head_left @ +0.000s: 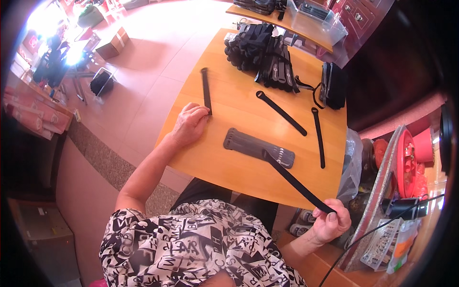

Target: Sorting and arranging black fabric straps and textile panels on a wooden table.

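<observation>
Pinching near end of dark strap [206, 91] in left hand [191, 123], toward left edge of table [229, 95]. Mid-table, gray strap bundle [249, 144]; beyond, two loose straps [282, 114]. Rightmost, pinching long black strap [299, 185] in right hand [331, 222], far end over bundle.

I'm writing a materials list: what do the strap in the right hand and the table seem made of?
Strap: probably matte fabric, perhaps nylon; thin, flat and black, it barely shines.
Table: likely wood or laminate, smooth, faintly glossy; its tan top catches soft light.
</observation>
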`<state>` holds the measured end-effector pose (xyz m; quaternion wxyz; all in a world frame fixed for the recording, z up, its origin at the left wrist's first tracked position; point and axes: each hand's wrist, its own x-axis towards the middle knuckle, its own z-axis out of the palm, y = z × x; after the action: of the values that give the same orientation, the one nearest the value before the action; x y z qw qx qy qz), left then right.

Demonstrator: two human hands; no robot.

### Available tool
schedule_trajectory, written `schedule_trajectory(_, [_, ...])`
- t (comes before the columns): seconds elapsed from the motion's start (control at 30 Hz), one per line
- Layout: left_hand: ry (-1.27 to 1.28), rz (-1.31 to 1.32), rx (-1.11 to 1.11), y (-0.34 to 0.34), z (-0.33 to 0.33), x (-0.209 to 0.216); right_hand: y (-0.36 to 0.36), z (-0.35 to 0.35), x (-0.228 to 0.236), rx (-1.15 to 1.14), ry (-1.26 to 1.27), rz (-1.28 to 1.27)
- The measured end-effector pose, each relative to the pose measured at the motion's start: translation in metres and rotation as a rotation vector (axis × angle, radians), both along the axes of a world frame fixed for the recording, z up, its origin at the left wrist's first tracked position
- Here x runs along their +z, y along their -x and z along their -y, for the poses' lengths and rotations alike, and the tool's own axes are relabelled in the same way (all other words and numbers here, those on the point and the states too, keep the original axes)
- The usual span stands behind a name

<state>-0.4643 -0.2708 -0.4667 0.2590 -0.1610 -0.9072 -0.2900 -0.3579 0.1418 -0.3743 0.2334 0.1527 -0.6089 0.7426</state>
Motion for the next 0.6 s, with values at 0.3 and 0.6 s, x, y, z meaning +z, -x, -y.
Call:
schedule_trajectory(0.3, [-0.693, 0.488, 0.103, -0.051, -0.059, 0.055, 0.015, 0.032, 0.018, 0.207, -0.297, -0.154])
schedule_trajectory(0.6, [-1.212, 1.288, -0.221, -0.083, -0.075, 0.047, 0.012, 0.025, 0.003, 0.181, -0.471, -0.008])
